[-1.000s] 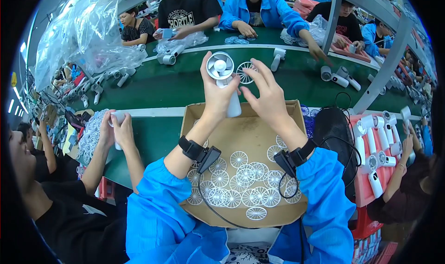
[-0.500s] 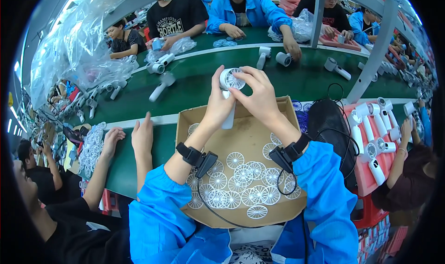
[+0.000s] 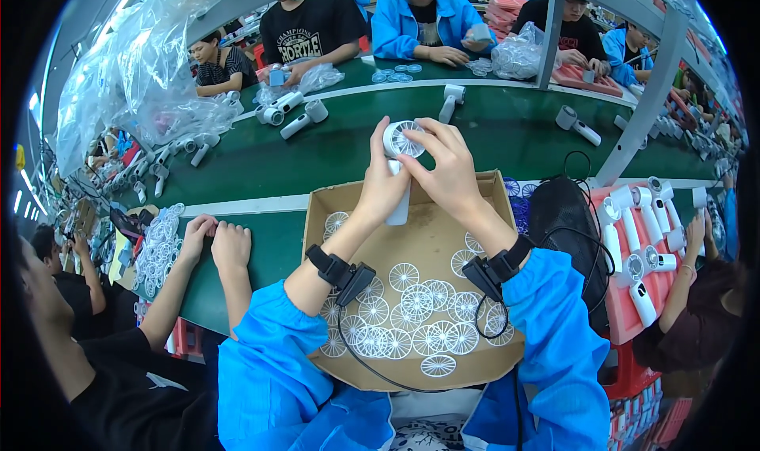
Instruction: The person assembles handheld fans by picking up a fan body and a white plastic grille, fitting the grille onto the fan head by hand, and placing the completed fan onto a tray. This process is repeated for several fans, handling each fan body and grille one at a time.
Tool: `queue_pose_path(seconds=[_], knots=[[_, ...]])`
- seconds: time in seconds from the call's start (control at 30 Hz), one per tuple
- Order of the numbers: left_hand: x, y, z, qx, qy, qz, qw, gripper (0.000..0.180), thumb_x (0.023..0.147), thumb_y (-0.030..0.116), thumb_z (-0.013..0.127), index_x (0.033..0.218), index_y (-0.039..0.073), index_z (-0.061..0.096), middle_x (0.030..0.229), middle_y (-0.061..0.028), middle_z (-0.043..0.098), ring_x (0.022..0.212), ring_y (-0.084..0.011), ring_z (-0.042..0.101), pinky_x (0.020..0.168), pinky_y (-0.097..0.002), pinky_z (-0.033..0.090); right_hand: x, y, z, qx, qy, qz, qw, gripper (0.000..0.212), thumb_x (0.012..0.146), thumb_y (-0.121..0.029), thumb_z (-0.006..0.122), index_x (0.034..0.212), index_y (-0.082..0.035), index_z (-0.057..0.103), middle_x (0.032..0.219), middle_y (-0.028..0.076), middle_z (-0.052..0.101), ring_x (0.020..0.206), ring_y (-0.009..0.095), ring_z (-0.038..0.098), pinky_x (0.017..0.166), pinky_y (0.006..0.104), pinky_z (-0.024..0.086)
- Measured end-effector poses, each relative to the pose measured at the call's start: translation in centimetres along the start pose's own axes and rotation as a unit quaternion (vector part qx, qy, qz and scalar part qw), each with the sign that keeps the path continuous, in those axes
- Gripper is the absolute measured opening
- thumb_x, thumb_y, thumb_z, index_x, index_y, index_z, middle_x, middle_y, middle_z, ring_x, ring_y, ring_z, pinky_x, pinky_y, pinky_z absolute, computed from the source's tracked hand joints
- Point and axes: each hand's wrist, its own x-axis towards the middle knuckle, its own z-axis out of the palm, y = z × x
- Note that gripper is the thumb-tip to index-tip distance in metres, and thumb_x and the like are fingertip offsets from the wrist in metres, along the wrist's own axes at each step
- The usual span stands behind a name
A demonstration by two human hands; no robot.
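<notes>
Above the far edge of a cardboard box, my left hand is closed round a white handheld fan. Its round head points up, and the handle hangs below my palm. On the front of the head sits a white spoked grille. My right hand has its thumb and fingers pressed to that grille and the head's rim. Whether the grille is fully seated cannot be made out. Several loose white grilles lie in the box, some overlapping.
More fans lie on the green conveyor belt. At right, a pink tray holds several fans, beside a black bag. A pile of white grilles lies at left, near a neighbour's hands. A metal post rises at right.
My hands and the fan shift slightly, still together. Fans on the belt have moved rightward. The person opposite has picked one up. The neighbour's hands at left have come together.
</notes>
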Motion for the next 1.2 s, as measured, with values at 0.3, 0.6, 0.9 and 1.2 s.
queue_pose_path(seconds=[0.3, 0.6, 0.9, 1.2], knots=[[-0.2, 0.7, -0.1, 0.008, 0.005, -0.012, 1.000, 0.071, 0.088, 0.001, 0.050, 0.146, 0.017, 0.012, 0.116, -0.0185, 0.055, 0.084, -0.0230, 0.064, 0.066, -0.0321, 0.053, 0.2, -0.1, -0.3, 0.004, -0.019, -0.012, 1.000, 0.034, 0.071, -0.012, 0.075, 0.102, -0.003, 0.067, 0.114, 0.014, 0.060, 0.104, 0.030, 0.056, 0.088, 0.0372, 0.046], [-0.3, 1.3, 0.0, 0.070, 0.053, 0.044, 0.995, 0.077, 0.085, 0.002, 0.053, 0.147, 0.017, 0.010, 0.118, -0.0231, 0.056, 0.094, -0.0326, 0.064, 0.074, -0.0361, 0.053, 0.5, -0.2, -0.4, 0.033, -0.016, -0.031, 0.999, 0.031, 0.073, -0.008, 0.073, 0.103, -0.005, 0.067, 0.119, 0.013, 0.059, 0.108, 0.030, 0.055, 0.091, 0.0379, 0.045], [-0.2, 0.9, -0.1, 0.083, 0.054, 0.060, 0.993, 0.076, 0.085, 0.001, 0.052, 0.147, 0.017, 0.011, 0.115, -0.0243, 0.057, 0.093, -0.0340, 0.064, 0.076, -0.0376, 0.052, 0.5, -0.4, -0.5, 0.015, -0.020, -0.045, 0.999, 0.033, 0.072, -0.008, 0.073, 0.104, -0.007, 0.067, 0.120, 0.013, 0.058, 0.108, 0.030, 0.054, 0.090, 0.0385, 0.045], [-0.1, 1.0, -0.7, -0.019, -0.019, -0.010, 1.000, 0.073, 0.086, 0.003, 0.052, 0.146, 0.020, 0.013, 0.107, -0.0189, 0.058, 0.080, -0.0259, 0.065, 0.066, -0.0350, 0.054, 0.5, 0.4, -0.3, -0.038, -0.036, -0.094, 0.994, 0.033, 0.073, -0.008, 0.072, 0.105, -0.009, 0.066, 0.120, 0.013, 0.056, 0.108, 0.031, 0.052, 0.090, 0.0383, 0.045]])
